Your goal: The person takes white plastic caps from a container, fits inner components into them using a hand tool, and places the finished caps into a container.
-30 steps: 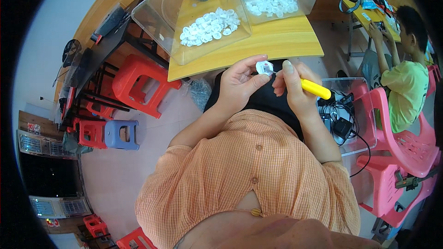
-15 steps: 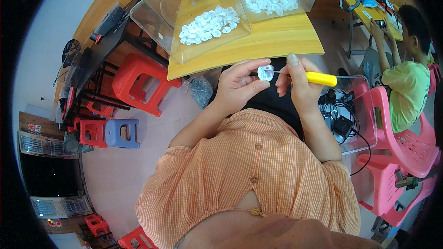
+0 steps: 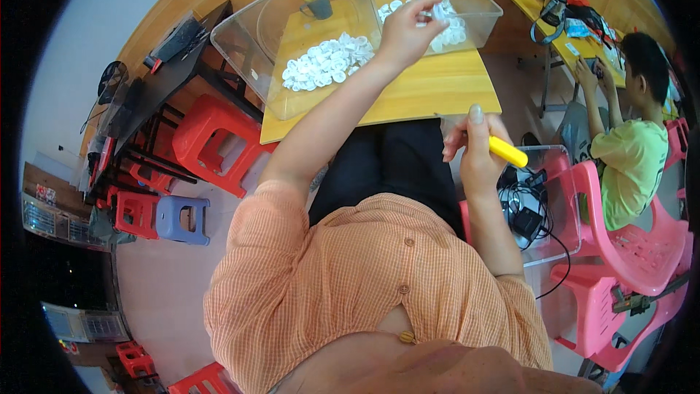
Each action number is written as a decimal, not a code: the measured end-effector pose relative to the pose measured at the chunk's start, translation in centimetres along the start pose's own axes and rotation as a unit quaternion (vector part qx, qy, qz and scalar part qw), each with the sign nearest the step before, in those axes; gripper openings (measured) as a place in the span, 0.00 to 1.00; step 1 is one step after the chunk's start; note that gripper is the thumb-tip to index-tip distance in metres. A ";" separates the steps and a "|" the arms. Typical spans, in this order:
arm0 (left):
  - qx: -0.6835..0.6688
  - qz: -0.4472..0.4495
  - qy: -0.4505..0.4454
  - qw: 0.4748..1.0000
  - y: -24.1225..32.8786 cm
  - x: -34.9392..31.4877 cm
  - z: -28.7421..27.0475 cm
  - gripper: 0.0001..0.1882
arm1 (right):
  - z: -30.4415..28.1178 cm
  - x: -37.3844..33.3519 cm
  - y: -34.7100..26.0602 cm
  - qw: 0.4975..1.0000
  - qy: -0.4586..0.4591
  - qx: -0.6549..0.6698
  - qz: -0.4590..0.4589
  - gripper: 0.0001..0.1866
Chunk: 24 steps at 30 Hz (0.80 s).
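Observation:
My left hand [image 3: 408, 32] reaches over the right clear plastic bin [image 3: 477, 18], its fingers pinched on a small white round plastic piece [image 3: 439, 11]. Several similar white pieces [image 3: 455, 33] lie in that bin, partly covered by the hand. In my right hand [image 3: 477, 147], held in front of the table edge, is a screwdriver with a yellow handle [image 3: 509, 152]. Its thin shaft points left and is hard to make out. A heap of white round pieces [image 3: 328, 63] lies in the left clear bin [image 3: 275, 103], beside my left forearm.
A yellow table [image 3: 430, 93] carries both bins and a dark cup [image 3: 316, 4]. At right stand a bin of black cables [image 3: 526, 220] and pink chairs [image 3: 634, 248]; a person in green [image 3: 633, 164] sits there holding a phone. Red stools [image 3: 211, 142] stand at left.
My left hand has moved from beside the screwdriver tip up and forward to the right bin with a white piece. My right hand has lowered slightly, still gripping the screwdriver.

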<state>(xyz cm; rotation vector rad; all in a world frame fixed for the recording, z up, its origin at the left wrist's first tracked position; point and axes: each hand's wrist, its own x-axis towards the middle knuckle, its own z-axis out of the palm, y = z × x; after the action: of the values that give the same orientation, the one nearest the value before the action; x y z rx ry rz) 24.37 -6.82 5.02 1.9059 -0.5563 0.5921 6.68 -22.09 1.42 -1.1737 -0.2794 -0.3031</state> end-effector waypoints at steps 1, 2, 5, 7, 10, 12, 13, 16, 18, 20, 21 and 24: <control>0.071 0.021 0.029 0.997 -0.8 2.0 0.2 0.30 | 0.1 -0.1 0.2 1.000 -0.011 -0.005 0.001 0.16; 0.106 0.005 0.016 0.994 -1.1 3.7 0.2 0.34 | 0.2 -0.3 0.4 1.000 -0.014 -0.007 -0.002 0.16; 0.276 0.073 0.146 0.947 -6.7 5.5 0.6 0.34 | 0.7 -0.5 0.8 0.999 -0.038 -0.016 -0.016 0.16; 0.206 0.112 0.070 0.970 -4.5 3.3 1.0 0.29 | 0.2 -0.2 0.9 0.999 -0.023 -0.030 -0.008 0.16; 0.193 0.196 0.023 0.961 -3.4 -2.2 -1.2 0.21 | 0.2 0.0 1.1 1.000 -0.017 -0.016 0.001 0.16; 0.200 0.182 0.002 0.963 -3.7 -5.8 -2.7 0.17 | 0.1 0.1 1.4 1.000 -0.013 -0.021 0.012 0.16; 0.201 0.178 0.002 0.963 -4.8 -6.8 -4.0 0.17 | 0.1 0.2 1.5 0.999 -0.014 -0.026 0.017 0.16; 0.290 0.110 0.025 0.950 -9.2 -8.9 -8.6 0.14 | 0.5 0.2 2.2 0.998 -0.032 -0.043 0.028 0.16; 0.349 0.066 0.031 0.934 -11.7 -8.7 -11.8 0.15 | 0.8 0.2 3.0 0.997 -0.040 -0.046 0.038 0.16; 0.416 0.017 0.006 0.909 -13.5 -8.8 -14.3 0.16 | 1.0 0.1 3.6 0.997 -0.049 -0.049 0.043 0.15; 0.415 0.016 0.007 0.910 -14.1 -9.0 -15.1 0.16 | 1.1 0.0 3.8 0.996 -0.057 -0.059 0.042 0.15; 0.475 -0.027 -0.026 0.879 -15.5 -9.0 -16.3 0.15 | 1.3 -0.1 4.1 0.994 -0.068 -0.069 0.044 0.15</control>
<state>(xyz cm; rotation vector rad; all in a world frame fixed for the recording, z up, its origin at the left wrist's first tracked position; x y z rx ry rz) 24.42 15.02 -5.51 2.8549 -0.2362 0.8746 8.06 -19.44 -1.62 -1.3415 -0.3284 -0.1676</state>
